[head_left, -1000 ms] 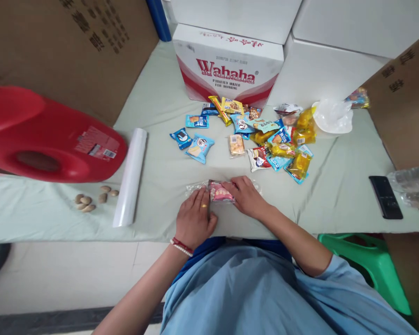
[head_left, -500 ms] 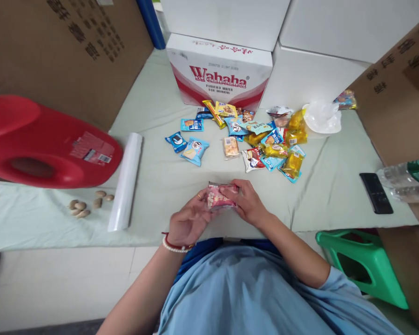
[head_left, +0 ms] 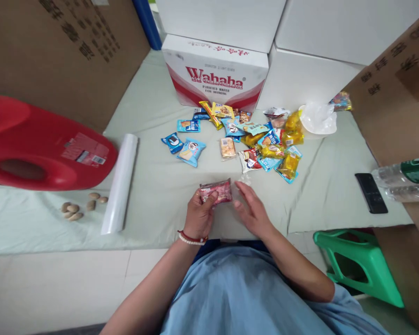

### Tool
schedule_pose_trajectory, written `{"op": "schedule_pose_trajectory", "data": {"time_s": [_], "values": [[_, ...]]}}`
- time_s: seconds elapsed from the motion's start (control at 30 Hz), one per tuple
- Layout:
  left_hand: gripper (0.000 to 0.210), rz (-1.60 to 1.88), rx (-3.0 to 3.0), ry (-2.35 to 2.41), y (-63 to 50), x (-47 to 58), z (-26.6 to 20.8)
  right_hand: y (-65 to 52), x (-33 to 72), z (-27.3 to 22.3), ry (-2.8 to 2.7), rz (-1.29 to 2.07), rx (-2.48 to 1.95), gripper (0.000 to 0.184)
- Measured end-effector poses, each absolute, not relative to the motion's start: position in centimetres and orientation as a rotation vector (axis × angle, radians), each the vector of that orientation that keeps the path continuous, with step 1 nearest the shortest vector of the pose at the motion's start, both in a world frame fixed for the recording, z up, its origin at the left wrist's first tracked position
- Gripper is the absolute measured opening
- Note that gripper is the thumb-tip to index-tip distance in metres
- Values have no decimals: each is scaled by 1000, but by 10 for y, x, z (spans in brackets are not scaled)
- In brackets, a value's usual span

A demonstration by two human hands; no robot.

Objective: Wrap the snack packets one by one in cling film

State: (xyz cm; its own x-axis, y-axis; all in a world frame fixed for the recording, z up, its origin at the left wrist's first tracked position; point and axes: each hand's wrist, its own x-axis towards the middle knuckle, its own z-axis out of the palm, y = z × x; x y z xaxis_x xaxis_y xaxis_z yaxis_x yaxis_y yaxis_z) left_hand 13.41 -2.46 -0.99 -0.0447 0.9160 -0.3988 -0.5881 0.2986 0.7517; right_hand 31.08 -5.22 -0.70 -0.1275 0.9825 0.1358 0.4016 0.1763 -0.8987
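Evidently, over the table [head_left: 171, 204], your right hand [head_left: 254, 213] hung spread beside your left hand [head_left: 198, 219], which pinched the pink packet [head_left: 224, 191]; handling it seemed the step, and the next move likely called for a light, steady grip.

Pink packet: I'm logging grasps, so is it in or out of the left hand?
In: the left hand holds the pink packet, thumb across its front; the right hand is open beside it.

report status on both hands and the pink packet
Left hand gripping pink packet. Right hand open, close beside it. Snack pile beyond, apart from both.
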Motion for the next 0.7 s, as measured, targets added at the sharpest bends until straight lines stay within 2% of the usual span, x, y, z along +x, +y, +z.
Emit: {"op": "schedule_pose_trajectory", "data": {"time_s": [0.1, 0.2, 0.3, 0.4, 0.57, 0.7], "values": [[48, 1213, 331, 888, -30, 152, -3, -54, 288, -25, -1418, 1194, -1212, 69], [51, 1251, 297, 881, -39, 170, 2, -56, 267, -37, -1166, 1319, -1140, 78], [48, 1291, 591, 1090, -45, 181, 4, -57, 252, -36, -1031, 1328, -1156, 79], [39, 1161, 1036, 1270, -45, 182, 0, -53, 252, -26, -888, 1306, -1144, 71], [46, 904, 1456, 1360, -40, 152, -17, -31, 331, -3, -842, 995, -1290, 42], [38, 843, 1604, 1587, -46, 85, -31, 4, 473, 8, -622, 561, -1533, 44]]}}
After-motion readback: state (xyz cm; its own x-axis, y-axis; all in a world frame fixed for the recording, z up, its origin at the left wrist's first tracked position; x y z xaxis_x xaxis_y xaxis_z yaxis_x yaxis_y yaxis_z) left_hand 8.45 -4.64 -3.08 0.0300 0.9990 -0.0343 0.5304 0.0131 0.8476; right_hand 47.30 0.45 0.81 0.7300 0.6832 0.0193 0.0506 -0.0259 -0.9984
